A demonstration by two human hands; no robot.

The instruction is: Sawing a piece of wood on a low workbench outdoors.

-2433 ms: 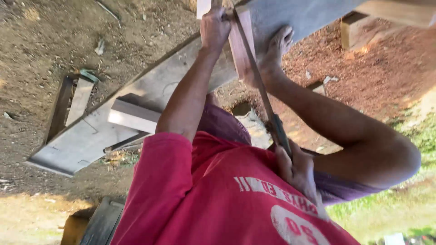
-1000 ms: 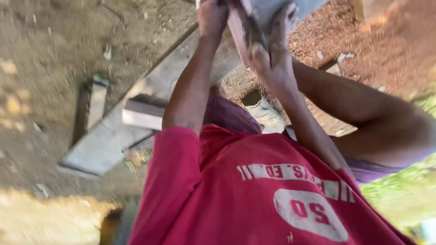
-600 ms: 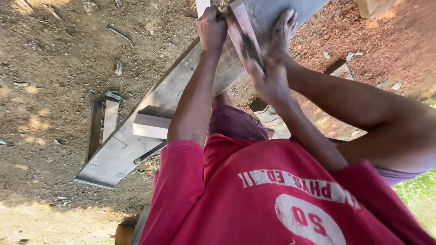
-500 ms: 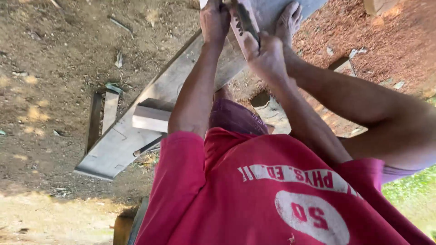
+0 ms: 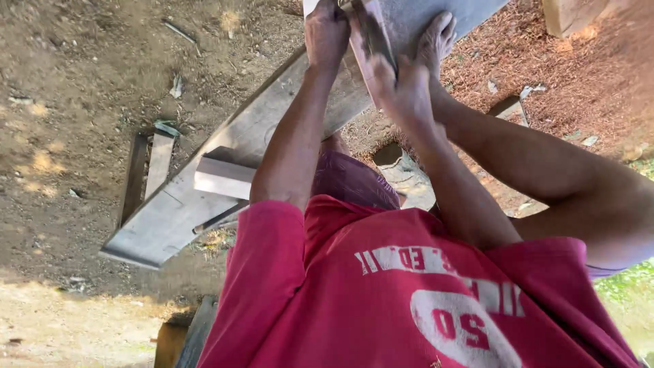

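Hands: both reach to the far edge of the scene, close together, over a grey plank (image 5: 204,197).
Left hand (image 5: 327,34): clenched in a fist at the far end of a narrow bar (image 5: 373,42), knuckles up; whether it wraps the bar or the plank's edge I cannot tell for sure, though it looks closed on the bar.
Right hand (image 5: 407,78): just right of the bar, its heel against it and its fingers (image 5: 441,33) spread flat on the plank, not curled round anything.
Narrow bar: pale with a dark edge, lying between the two hands and touching both; what kind of tool or slat it is I cannot tell.
Bar's long axis: far to near, leaning a little right, crossing the plank.
Plank's long axis: near left to far right, its near-left end on bare dirt.
Nearer hand: the right one sits lower along the bar; the left one holds its far tip.
Wood block (image 5: 221,177): pale, on the plank, well to the near left of the hands.
Slats (image 5: 146,178): two short ones on the dirt, left of the plank.
Beam end (image 5: 565,15): far right, on red mulch.
Labels: none on the wood; only white print on the red shirt (image 5: 381,300), near centre.
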